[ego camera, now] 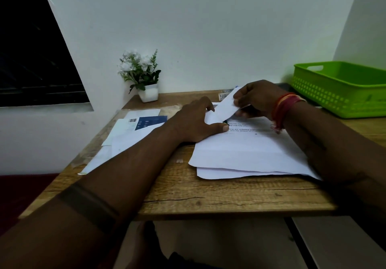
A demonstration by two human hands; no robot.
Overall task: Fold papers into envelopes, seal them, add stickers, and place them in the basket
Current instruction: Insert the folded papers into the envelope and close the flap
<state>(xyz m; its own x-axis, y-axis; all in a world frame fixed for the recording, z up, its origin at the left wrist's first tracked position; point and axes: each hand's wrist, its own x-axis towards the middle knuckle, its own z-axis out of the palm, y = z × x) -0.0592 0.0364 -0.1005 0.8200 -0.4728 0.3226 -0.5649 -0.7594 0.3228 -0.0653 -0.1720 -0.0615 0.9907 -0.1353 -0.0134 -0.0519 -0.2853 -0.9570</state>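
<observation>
Nearest, a sheet (248, 153) lies on the table (208, 197) atop another sheet, printed lines showing at its far end. Left hand (195, 122) rests on the sheet's far left part, fingers spread flat, thumb pressing the paper down, gripping nothing. Right hand (257, 99) pinches the far flap (226, 106) between thumb and fingers, flap lifted and tilted over the sheet. Judged step: folding the far end toward the near edge. To do it well: keep the left thumb as anchor, line flap edges with the sheet sides before creasing, then run a finger along the fold. Left, spare papers (133, 130). Far right, green basket (342, 86), well apart, nothing seen in it. Far back, plant pot (148, 94).
</observation>
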